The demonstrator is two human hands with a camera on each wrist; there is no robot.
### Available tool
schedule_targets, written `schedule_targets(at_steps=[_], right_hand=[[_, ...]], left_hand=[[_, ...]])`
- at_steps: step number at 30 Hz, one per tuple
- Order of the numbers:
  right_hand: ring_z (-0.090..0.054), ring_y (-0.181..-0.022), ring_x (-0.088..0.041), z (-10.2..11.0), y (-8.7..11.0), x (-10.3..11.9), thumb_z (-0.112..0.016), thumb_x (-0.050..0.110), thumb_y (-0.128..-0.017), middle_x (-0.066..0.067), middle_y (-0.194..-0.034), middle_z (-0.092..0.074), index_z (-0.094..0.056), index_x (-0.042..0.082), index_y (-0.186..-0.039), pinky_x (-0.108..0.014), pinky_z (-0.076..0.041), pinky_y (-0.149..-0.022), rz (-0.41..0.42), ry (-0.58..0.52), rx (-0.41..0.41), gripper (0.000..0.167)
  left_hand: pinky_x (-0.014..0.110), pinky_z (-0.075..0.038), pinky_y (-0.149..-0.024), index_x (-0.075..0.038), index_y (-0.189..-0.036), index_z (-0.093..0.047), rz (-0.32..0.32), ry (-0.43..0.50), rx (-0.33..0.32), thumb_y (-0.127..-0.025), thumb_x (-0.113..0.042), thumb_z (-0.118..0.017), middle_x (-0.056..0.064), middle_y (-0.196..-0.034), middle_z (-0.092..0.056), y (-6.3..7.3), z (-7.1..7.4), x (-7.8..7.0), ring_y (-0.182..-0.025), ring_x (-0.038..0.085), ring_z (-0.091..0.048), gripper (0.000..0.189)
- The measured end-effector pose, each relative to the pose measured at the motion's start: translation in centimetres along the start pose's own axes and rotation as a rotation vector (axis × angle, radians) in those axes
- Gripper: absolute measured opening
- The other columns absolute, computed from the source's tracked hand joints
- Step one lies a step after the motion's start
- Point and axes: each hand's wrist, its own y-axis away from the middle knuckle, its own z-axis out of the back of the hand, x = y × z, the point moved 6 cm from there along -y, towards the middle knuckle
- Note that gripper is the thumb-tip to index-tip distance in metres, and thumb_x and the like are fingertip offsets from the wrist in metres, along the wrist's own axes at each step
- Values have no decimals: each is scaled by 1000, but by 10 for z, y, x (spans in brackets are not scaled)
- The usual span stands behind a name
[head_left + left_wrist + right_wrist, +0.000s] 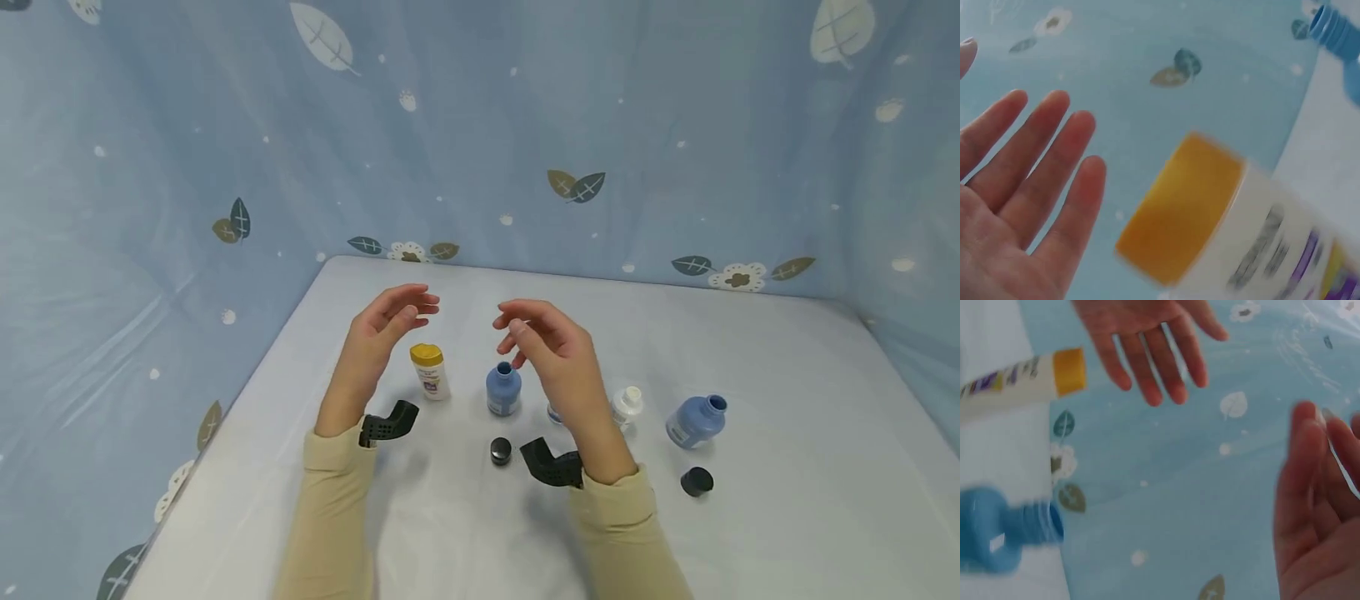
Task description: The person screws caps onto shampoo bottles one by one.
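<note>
My left hand (pixel 382 325) is raised over the table with its fingers loosely bent and nothing in them. Just below and to its right stands a white bottle with a yellow cap (pixel 429 372), whose cap also shows large in the left wrist view. My right hand (pixel 546 343), likewise holding nothing, hovers above and right of an uncapped blue bottle (pixel 503 392). In the right wrist view its fingers (pixel 1300 475) are relaxed, well apart from the blue bottle (pixel 991 531). A black cap (pixel 500 451) lies in front of that bottle.
To the right, a second uncapped blue bottle (pixel 695 422) stands behind another black cap (pixel 697 482). A white bottle (pixel 627 404) is partly hidden by the right wrist. The white tabletop (pixel 450 533) meets a blue leaf-patterned curtain (pixel 480 150) at the back and left.
</note>
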Motion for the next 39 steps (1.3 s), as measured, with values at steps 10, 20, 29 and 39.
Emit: schedule_targets(at_steps=[10,20,29,39], right_hand=[[-56,-75,-16,9,9,4,-50,8,-91,-1,-89,-60,-62,7,-102,-36,-48,-64,-45,251,207,16],[-53,-86,-4,14,31,-72,-55,46,-85,18,-99,-57,-58,31,-110,-31,-45,-71,-263,487,572,30],[-53,-80,-7,-8,40,-96,-65,38,-80,6,-99,-58,-57,16,-113,-28,-44,-68,-291,613,704,41],[-52,-77,-13,-36,46,-111,-71,19,-74,3,-101,-56,-62,14,-106,-24,-43,-65,-251,672,812,34]], left_hand=[[39,-30,-98,-14,-131,-42,70,-86,316,-95,-21,-43,3,-129,-47,-1,-60,-1,-120,18,-40,36],[40,-29,-99,-22,-132,-39,152,-207,489,-94,-17,-45,-7,-133,-39,-1,-84,51,-121,13,-37,39],[36,-35,-94,-24,-133,-39,274,-435,533,-89,-17,-49,-12,-133,-38,3,-94,68,-122,10,-35,46],[35,-40,-87,-16,-124,-50,346,-364,501,-90,-19,-53,-1,-123,-48,2,-93,84,-111,17,-46,34]])
